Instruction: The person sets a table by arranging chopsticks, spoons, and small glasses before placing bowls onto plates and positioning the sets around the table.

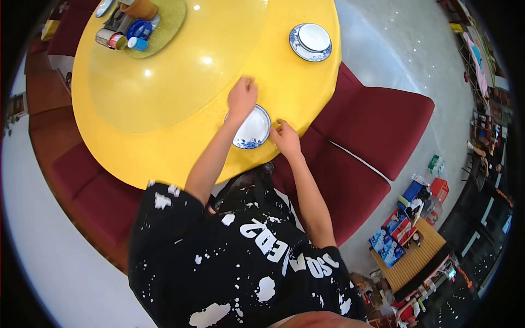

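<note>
A white plate with a blue floral rim (253,128) lies near the front edge of the yellow round table (180,156). Over the plate's upper left side is my left hand (243,98), its fingers curled together; whatever they hold, if anything, is hidden. My right hand (286,138) is beside the plate's right rim, with thumb and fingers apart and nothing between them. Whether it touches the rim is unclear. Farther right on the table, a small white dish (314,37) sits on a blue-patterned plate (297,48).
A round turntable (169,82) carries a greenish tray (172,27) with an orange-brown pot (139,9), a can (105,37) and a blue-and-white container (137,44). Dark red chairs (377,128) stand against the table's right side. Boxes (387,243) are at lower right.
</note>
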### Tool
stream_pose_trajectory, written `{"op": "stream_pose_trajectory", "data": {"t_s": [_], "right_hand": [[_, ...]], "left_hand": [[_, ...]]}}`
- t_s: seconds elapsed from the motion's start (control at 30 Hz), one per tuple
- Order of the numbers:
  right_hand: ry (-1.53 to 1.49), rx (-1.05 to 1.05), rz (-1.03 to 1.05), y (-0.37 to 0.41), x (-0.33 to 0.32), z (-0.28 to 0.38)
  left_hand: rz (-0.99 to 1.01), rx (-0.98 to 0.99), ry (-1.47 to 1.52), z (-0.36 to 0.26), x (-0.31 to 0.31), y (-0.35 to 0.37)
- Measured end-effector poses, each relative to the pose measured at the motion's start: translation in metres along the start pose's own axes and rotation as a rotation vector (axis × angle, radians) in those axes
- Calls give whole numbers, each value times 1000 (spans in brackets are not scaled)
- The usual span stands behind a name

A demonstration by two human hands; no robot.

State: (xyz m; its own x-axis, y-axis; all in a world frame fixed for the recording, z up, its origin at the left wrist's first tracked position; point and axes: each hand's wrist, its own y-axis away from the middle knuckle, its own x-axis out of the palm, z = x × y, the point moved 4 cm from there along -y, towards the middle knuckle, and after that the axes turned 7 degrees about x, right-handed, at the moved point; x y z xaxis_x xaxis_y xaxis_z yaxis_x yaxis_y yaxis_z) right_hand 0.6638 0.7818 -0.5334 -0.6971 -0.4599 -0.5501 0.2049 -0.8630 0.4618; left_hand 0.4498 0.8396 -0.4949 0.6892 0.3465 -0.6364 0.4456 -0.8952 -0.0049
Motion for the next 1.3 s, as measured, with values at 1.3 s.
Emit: {"op": "stream_pose_trajectory", "data": {"t_s": [1.3], "right_hand": [[-221, 136, -96, -183, -46, 75]], "left_hand": [[254, -437, 483, 54, 68, -27]]}}
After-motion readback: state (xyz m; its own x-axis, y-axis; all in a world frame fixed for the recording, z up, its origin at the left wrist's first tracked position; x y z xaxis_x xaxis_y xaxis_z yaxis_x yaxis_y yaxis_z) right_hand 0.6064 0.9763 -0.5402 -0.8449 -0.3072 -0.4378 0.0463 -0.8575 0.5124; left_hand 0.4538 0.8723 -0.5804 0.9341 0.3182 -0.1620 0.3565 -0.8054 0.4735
